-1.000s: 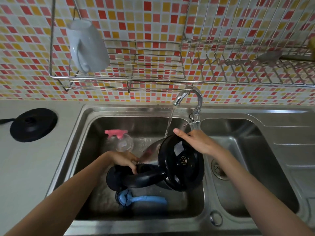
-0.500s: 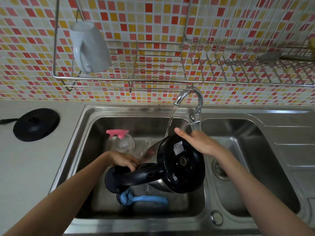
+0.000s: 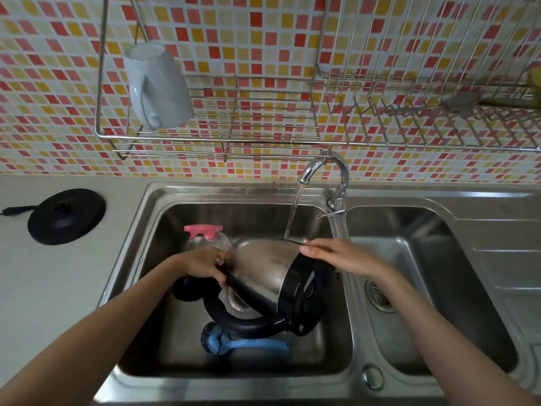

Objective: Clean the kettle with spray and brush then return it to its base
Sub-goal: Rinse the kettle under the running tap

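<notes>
Far left on the pale surface point(image 3: 58, 288): flat round black base point(image 3: 66, 215). In the steel sink's point(image 3: 137, 244) left bowl: clear spray bottle point(image 3: 218, 243), pink trigger. Left hand point(image 3: 202, 263), fingers curled round the kettle point(image 3: 263, 273) at its mouth end. Tipped sideways under the running tap point(image 3: 325, 168), long axis left to right, mouth leftward, black plastic bottom rightward, brushed steel belly up, curved handle hanging low. Beneath, blue brush point(image 3: 254, 344). Right hand point(image 3: 336, 254), fingers straight, together, laid on the bottom's rim.
</notes>
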